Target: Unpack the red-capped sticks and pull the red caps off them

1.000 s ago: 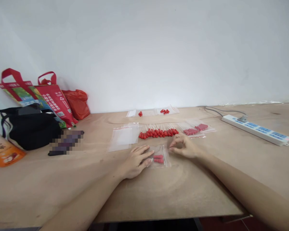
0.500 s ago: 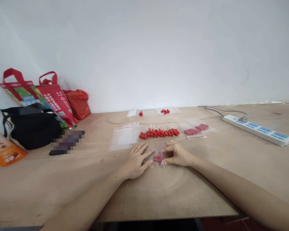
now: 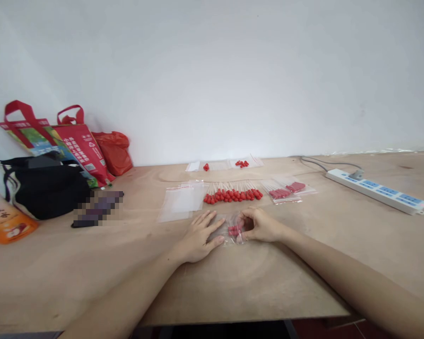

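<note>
A small clear plastic bag (image 3: pixel 225 241) lies on the table in front of me, with a few red-tipped sticks (image 3: pixel 234 230) in it. My left hand (image 3: pixel 199 238) rests flat on the bag's left end, fingers spread. At the right end my right hand (image 3: pixel 257 225) pinches the plastic around the red tips, thumb below and fingers above. The pale stick parts are hard to see through the film. Just beyond my hands a row of loose red-tipped sticks (image 3: pixel 233 194) lies with tips toward me. Filled bags (image 3: pixel 286 190) sit to its right, flat unfilled zip bags (image 3: pixel 180 202) to its left.
More red-tipped sticks (image 3: pixel 242 164) and bags lie by the wall. A white power strip (image 3: pixel 376 190) with a grey cable is at right. At left are shopping bags (image 3: pixel 81 150), a black cloth bag (image 3: pixel 49 188), an orange package (image 3: pixel 9 219) and a blurred-out dark object (image 3: pixel 99 209).
The red tips inside the bag have shifted slightly right, toward my right fingers. Both hands stay almost in place.
</note>
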Available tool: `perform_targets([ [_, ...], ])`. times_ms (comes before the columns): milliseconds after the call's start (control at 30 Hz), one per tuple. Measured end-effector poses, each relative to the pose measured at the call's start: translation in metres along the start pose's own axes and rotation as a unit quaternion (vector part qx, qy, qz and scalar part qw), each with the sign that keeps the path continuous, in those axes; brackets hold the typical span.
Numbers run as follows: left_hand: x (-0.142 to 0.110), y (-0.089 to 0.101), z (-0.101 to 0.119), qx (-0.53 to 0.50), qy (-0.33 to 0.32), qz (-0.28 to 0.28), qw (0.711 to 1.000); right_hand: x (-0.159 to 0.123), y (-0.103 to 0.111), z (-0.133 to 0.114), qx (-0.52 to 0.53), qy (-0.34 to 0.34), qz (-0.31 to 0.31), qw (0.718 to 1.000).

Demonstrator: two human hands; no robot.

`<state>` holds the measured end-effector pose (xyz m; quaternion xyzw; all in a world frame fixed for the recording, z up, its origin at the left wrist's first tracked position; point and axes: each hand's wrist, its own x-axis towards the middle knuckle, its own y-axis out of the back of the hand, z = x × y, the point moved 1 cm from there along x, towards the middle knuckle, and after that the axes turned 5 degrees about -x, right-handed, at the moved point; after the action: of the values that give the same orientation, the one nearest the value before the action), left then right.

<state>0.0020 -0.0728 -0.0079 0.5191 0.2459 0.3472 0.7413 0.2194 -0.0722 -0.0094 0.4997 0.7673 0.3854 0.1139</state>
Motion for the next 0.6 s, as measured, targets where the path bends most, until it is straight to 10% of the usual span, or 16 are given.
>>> perform_targets([
  [600,-0.001,0.000,0.000,-0.004,-0.006,-0.006,1.000,-0.001,0.007,0.003,-0.040,0.007,-0.021,0.999],
])
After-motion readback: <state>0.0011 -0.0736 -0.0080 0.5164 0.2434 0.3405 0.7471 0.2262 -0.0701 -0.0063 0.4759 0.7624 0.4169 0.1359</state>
